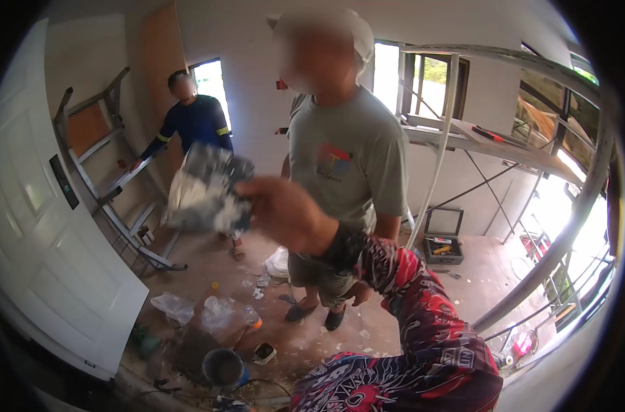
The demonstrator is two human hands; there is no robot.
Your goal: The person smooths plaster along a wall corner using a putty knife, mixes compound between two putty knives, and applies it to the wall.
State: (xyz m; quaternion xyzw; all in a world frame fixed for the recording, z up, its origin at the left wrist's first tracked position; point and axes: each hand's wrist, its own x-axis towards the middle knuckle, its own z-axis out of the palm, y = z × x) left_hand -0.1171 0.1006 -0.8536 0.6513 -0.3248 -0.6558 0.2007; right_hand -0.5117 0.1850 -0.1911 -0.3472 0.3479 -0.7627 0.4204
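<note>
My right hand (pixel 288 214), in a patterned red and black sleeve, is raised in front of me. Its fingers close on the right edge of a flat, dark grey piece (pixel 213 189) smeared with cream and white material, perhaps a putty board. Motion blur hides its exact kind. Behind the hand stands a person in a grey-green T-shirt (pixel 347 151) and a pale cap. My left hand does not show.
At left are a white panelled door (pixel 65 233) and a metal ladder (pixel 113 182), which a person in dark blue (pixel 192 123) touches. Scaffolding (pixel 456 134) fills the right. On the littered floor stand a bucket (pixel 223 367) and an open toolbox (pixel 443 259).
</note>
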